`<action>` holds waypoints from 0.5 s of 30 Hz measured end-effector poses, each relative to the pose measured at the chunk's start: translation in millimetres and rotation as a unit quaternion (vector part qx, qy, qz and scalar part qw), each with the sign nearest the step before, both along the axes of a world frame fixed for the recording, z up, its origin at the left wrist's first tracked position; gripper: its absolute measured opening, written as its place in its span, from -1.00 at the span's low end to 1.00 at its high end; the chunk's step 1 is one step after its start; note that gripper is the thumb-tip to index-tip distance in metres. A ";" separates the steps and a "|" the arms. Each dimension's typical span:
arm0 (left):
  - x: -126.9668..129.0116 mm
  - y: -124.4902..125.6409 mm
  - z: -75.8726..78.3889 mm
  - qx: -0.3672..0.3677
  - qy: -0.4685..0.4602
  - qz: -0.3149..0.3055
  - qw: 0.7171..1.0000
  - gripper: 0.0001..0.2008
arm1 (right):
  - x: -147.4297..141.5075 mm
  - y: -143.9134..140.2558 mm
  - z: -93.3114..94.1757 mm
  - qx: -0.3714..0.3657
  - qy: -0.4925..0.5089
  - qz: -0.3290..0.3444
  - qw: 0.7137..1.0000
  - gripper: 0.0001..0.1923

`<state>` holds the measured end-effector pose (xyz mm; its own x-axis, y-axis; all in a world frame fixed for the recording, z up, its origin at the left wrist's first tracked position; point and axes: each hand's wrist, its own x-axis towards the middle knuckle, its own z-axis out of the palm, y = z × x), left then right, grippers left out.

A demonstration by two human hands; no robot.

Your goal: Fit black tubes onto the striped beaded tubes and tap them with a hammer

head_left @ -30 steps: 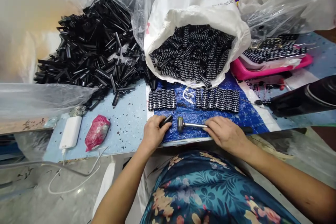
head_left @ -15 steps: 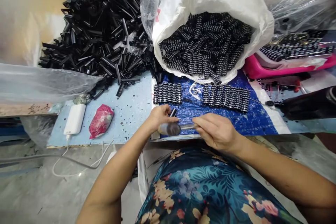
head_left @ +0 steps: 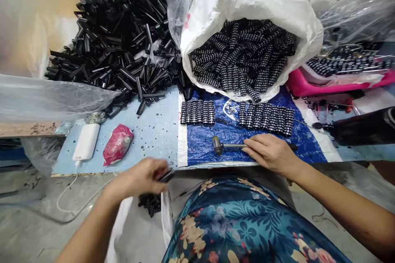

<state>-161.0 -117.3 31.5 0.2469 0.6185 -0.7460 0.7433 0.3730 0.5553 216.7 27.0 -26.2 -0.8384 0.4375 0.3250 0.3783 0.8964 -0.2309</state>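
Observation:
My left hand (head_left: 143, 176), smeared by motion, is below the table's front edge with its fingers closed around a short black tube (head_left: 166, 176). Under it gapes a white bag (head_left: 123, 218) with dark pieces (head_left: 151, 203) inside. On the blue sheet (head_left: 200, 144) my right hand (head_left: 268, 152) has its fingers round the handle of a small hammer (head_left: 217, 146). The hammer lies low over the sheet, its head pointing left. Beyond the hands lie two rows of black tubes with silvery bands, a left row (head_left: 197, 112) and a longer right row (head_left: 267, 118).
A heap of plain black tubes (head_left: 114, 45) fills the back left. A white sack (head_left: 253, 4) holds many banded tubes (head_left: 243, 53). At right are a pink tray (head_left: 305, 86) and a black cylinder (head_left: 364, 125). A white power bank (head_left: 86, 141) and a pink bundle (head_left: 118, 144) lie left.
My left hand has moved left and down, off the table, with the black tube. The hammer, raised and blurred before, is down at the sheet, and my right hand has shifted slightly right.

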 end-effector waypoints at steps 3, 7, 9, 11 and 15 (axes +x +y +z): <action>-23.7 -35.3 3.0 -0.106 0.139 -0.034 0.984 -0.70 | -24.7 18.4 4.3 -0.048 0.048 0.008 0.998 -0.63; -11.3 -36.1 0.1 -0.058 0.074 0.023 0.995 -0.61 | -82.7 64.2 4.5 -0.127 -0.003 0.002 0.992 -0.02; 0.7 -19.9 -4.2 0.039 -0.019 0.095 0.995 -0.59 | -105.4 86.3 -1.1 -0.171 -0.060 0.000 0.983 0.17; 2.3 4.8 -13.3 0.181 -0.018 0.193 0.964 -0.63 | -119.5 101.4 -8.3 -0.199 -0.097 0.001 0.975 0.16; -45.3 64.8 -43.0 0.380 0.239 0.401 0.798 -0.69 | -125.2 108.5 -16.0 -0.202 -0.104 -0.009 0.974 0.03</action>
